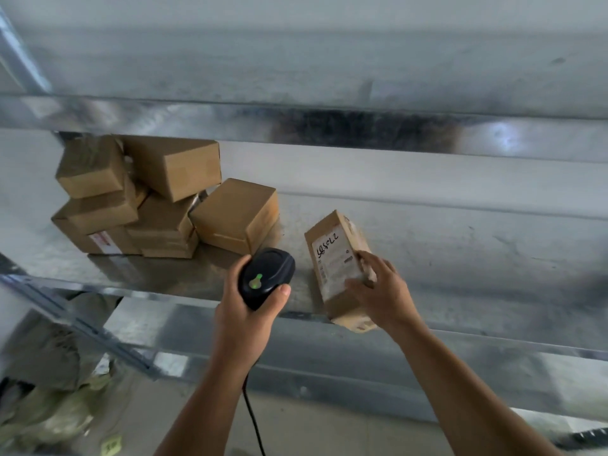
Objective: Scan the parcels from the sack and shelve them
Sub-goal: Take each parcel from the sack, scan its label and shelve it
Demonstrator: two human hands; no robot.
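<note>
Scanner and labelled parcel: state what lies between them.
Nothing: in the head view only a bare strip of the metal shelf shows between the scanner and the labelled parcel.

You're facing a galvanised metal shelf [460, 225], glare on the beam [500, 136] above it, pale floor [329, 422] below it.

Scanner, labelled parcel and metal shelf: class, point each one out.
scanner [273, 268], head view, on its black top casing.
labelled parcel [332, 258], head view, on its white label.
metal shelf [460, 251], head view, on its bare surface.

matt cardboard parcel [335, 258], shiny metal shelf [460, 225]
</note>
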